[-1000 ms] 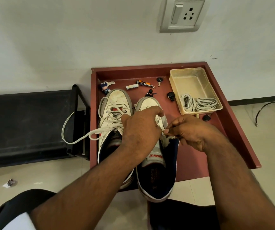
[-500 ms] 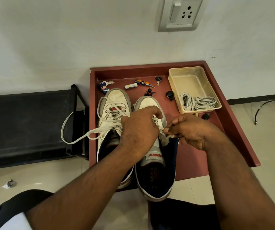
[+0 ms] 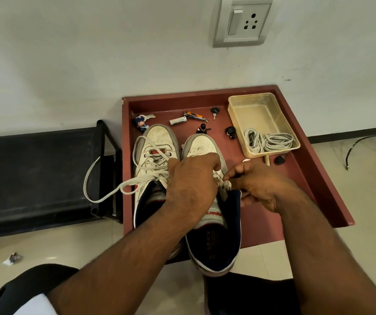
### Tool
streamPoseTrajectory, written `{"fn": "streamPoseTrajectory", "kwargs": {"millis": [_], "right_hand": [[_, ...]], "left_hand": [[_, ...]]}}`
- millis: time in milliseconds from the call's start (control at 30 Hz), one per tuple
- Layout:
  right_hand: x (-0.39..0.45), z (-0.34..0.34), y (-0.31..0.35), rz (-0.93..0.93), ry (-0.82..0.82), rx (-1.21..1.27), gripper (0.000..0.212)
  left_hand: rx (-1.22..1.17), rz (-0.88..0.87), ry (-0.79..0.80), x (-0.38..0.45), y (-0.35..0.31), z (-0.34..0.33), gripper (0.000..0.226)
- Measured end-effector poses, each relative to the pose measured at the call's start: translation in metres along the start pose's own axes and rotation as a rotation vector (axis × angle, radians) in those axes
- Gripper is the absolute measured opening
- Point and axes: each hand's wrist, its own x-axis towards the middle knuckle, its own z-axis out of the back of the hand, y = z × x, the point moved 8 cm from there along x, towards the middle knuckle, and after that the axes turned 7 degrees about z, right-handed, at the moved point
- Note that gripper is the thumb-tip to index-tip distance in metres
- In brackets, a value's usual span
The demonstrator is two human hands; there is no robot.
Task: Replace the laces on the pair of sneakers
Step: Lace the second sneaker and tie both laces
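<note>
Head view, only one: two worn white leather sneakers sit side by side, toes toward the wall, on a dark red table (image 3: 318,178) with a raised lip. Heels overhang the near edge. Left sneaker (image 3: 155,155) has perforated toe, grey rubber rand, navy lining; its flat off-white lace (image 3: 105,192) is slack, one loop hanging off the table's left edge. Right sneaker (image 3: 214,242) shows navy insole with print too small to read and a red-lettered tongue tag.

Left hand (image 3: 191,185) covers the right sneaker's eyelet area, fingers curled down over it; whether that grip holds lace or just the upper cannot be told, hidden under the knuckles. Right hand (image 3: 262,185) pinches the frayed lace end (image 3: 225,185) at the shoe's collar, narrow thumb-and-finger grip.

Translucent rectangular plastic tub (image 3: 262,114) at the table's far right holds a coiled round-cord spare lace (image 3: 268,140). Small clutter along the back: figurine keychain (image 3: 141,123), white battery (image 3: 178,121), key (image 3: 214,111), black knobs. Grey wall socket (image 3: 242,22) above. Black bench (image 3: 35,173) at left, cut off by the frame. Forearms block the sneakers' mid sections.
</note>
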Motion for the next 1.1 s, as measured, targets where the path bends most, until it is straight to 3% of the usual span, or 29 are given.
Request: {"fn": "streamPoseTrajectory", "kwargs": {"millis": [67,167,233,333,400,467,533,600,633,700,733,800,867,933,1000,1100], "right_hand": [[-0.005,0.022,-0.01,-0.044,-0.081,-0.097,0.007],[-0.026,0.09,-0.027,-0.14,-0.364,-0.448,0.004],[-0.037,0.11,-0.027,-0.149,-0.452,-0.619,0.011],[-0.027,0.07,-0.002,0.079,-0.335,-0.489,0.026],[-0.014,0.024,0.013,0.201,-0.17,-0.414,0.02],[-0.005,0.0,0.018,0.243,-0.092,-0.528,0.012],[-0.005,0.013,0.006,0.165,-0.065,-0.533,0.01],[-0.014,0.051,-0.016,0.025,-0.096,-0.569,0.007],[-0.019,0.077,-0.029,-0.064,-0.159,-0.625,0.003],[-0.032,0.119,-0.046,-0.232,-0.341,-0.756,0.013],[-0.035,0.124,-0.043,-0.237,-0.408,-0.806,0.018],[-0.03,0.099,-0.017,-0.071,-0.431,-0.813,0.026],[-0.016,0.048,0.007,0.107,-0.286,-0.71,0.027],[-0.003,0.002,0.018,0.182,-0.118,-0.691,0.016],[0.005,0.006,0.01,0.152,-0.112,-0.724,0.007],[-0.006,0.081,-0.019,-0.051,-0.344,-0.791,0.012]], "left_hand": [[0.064,-0.013,-0.009,0.0,-0.001,0.004,0.031],[0.1,-0.001,0.0,0.001,0.001,0.005,0.032],[0.109,0.002,0.008,0.001,0.001,0.005,0.031],[0.118,0.002,0.005,-0.001,0.0,0.005,0.029],[0.124,0.0,-0.006,-0.002,-0.002,0.006,0.028],[0.127,0.003,-0.006,-0.003,-0.002,0.007,0.026],[0.12,0.008,0.005,-0.002,0.0,0.008,0.026],[0.117,0.01,0.018,-0.001,0.001,0.007,0.028],[0.116,0.011,0.023,-0.001,0.001,0.007,0.029],[0.115,0.006,0.023,-0.001,0.001,0.007,0.032],[0.117,0.003,0.018,-0.001,0.001,0.007,0.032],[0.119,-0.004,0.007,-0.002,-0.001,0.007,0.034],[0.12,-0.004,0.0,-0.002,-0.001,0.007,0.033],[0.12,0.005,-0.008,-0.003,0.0,0.009,0.032],[0.118,0.014,0.001,-0.003,0.001,0.01,0.032],[0.126,0.018,0.032,0.0,0.002,0.01,0.038]]}}
